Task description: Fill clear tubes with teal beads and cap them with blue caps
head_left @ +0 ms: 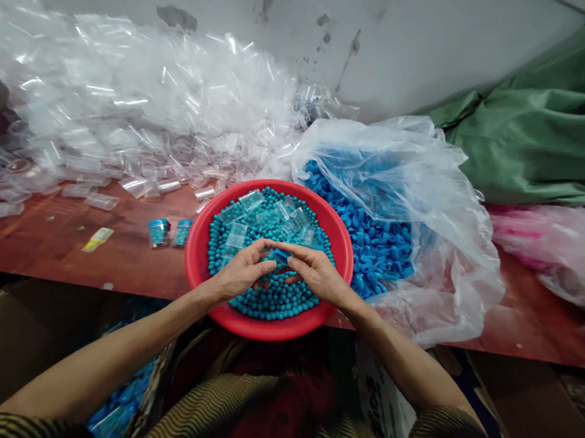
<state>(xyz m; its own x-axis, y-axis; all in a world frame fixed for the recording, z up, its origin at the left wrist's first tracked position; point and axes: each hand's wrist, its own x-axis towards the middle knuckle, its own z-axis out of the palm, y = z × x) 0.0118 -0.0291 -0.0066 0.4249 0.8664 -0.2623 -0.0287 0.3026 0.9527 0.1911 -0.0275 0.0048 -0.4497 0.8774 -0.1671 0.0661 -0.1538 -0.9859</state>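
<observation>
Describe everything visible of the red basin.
The red basin is round, smooth and plastic-looking, with a broad rim. It sits upright on the reddish table, its near rim reaching past the front edge. Turquoise beads fill much of it, with clear containers lying on top; its floor is hidden. The left hand and right hand are over the beads. The forearms cross above the rim; whether they touch it is unclear.
</observation>
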